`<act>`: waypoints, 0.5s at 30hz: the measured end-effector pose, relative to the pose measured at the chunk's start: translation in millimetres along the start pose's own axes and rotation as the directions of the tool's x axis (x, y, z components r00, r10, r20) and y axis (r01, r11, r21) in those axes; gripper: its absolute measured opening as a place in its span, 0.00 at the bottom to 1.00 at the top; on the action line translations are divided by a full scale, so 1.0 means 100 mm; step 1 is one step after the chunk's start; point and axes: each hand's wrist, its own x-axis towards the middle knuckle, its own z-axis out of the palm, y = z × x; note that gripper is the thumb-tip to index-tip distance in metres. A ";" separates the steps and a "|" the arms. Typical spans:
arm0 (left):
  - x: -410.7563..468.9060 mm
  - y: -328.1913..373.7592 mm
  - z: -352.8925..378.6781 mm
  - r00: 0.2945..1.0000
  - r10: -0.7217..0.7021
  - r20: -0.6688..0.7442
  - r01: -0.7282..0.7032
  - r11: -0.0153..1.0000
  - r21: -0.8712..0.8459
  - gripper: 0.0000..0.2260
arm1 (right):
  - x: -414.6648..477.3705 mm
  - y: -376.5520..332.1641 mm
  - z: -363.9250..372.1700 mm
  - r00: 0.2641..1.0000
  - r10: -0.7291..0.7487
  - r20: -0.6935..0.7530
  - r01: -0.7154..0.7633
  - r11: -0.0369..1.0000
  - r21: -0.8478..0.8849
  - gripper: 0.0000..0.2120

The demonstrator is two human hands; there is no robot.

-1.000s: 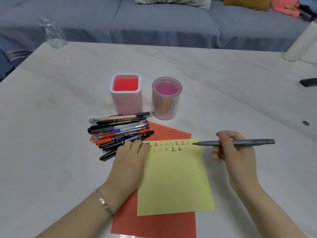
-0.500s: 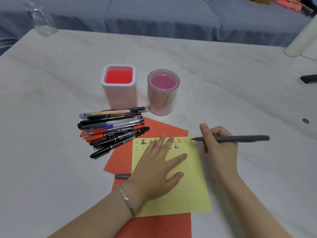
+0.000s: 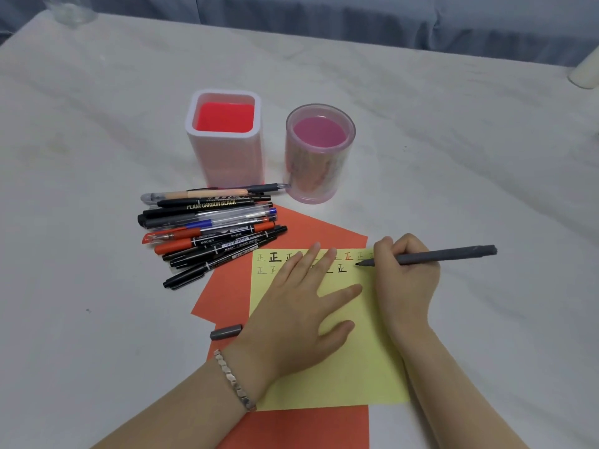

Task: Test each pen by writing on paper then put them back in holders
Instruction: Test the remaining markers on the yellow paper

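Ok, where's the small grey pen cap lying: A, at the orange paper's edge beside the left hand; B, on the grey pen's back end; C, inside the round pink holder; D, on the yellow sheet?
A: the small grey pen cap lies at the edge of the orange paper sheet, just left of the left hand.

- Just the one cam, head-worn, looking forward and steeply down at the white table.
- Pretty close in: both forearms cross the bottom edge, and the left hand and right hand with its grey pen sit around mid-frame.
- Wide-angle; a strip of blue sofa runs along the top.
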 end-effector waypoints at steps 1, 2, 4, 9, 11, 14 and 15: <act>0.00 0.00 0.00 1.000 0.001 -0.001 -0.001 1.000 0.000 0.19 | 0.00 0.00 0.00 1.000 -0.006 0.003 0.006 1.000 -0.009 0.20; 0.00 0.00 0.00 1.000 0.001 -0.004 -0.001 1.000 -0.003 0.19 | 0.01 0.01 0.01 1.000 -0.010 0.009 0.010 1.000 -0.018 0.20; 0.00 0.00 0.00 1.000 0.003 -0.007 -0.003 1.000 -0.014 0.19 | 0.00 0.01 0.01 1.000 -0.013 0.027 0.014 0.999 -0.037 0.20; -0.01 0.01 0.01 1.000 0.004 -0.011 -0.004 0.999 -0.031 0.19 | 0.01 0.03 0.02 0.999 -0.028 0.033 0.030 0.998 -0.062 0.20; -0.01 0.01 0.01 1.000 0.004 -0.012 -0.005 0.999 -0.035 0.19 | 0.01 0.03 0.01 0.999 -0.032 0.032 0.034 0.997 -0.065 0.20; 0.00 0.00 0.01 1.000 0.001 -0.009 -0.002 0.999 -0.032 0.19 | 0.00 0.03 0.01 0.999 -0.039 0.034 0.041 0.997 -0.070 0.20; 0.00 0.00 0.01 1.000 0.000 -0.010 -0.001 1.000 -0.030 0.19 | 0.00 0.03 0.02 0.998 -0.042 0.037 0.044 0.996 -0.071 0.20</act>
